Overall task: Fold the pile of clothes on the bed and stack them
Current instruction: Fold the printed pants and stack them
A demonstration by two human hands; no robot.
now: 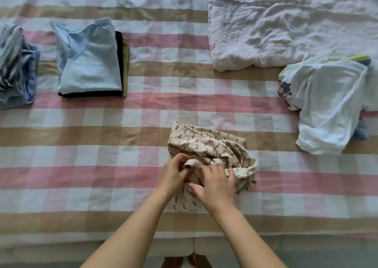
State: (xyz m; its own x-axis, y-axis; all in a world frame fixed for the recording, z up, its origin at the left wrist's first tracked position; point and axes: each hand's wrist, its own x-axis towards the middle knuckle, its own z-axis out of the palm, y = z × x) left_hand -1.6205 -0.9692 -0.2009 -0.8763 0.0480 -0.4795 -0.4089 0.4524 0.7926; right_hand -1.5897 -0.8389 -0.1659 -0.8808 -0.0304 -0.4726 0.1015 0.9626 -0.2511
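Note:
A crumpled beige garment with small dark squiggles (214, 147) lies on the checked bed (102, 145), near the front edge. My left hand (173, 173) pinches a bunched cuff or hem of it. My right hand (214, 184) lies on the cloth beside the left, fingers curled into the fabric. At the back left stands a folded stack (90, 63): a light blue top over a black and an olive piece. A loose white and pale garment pile (327, 104) with a small cartoon print sits at the right.
A rumpled white blanket (286, 22) covers the back right of the bed. At the far left edge lies a second heap of striped grey-blue clothes (16, 67). The bed's front edge runs along the bottom, with my feet below it.

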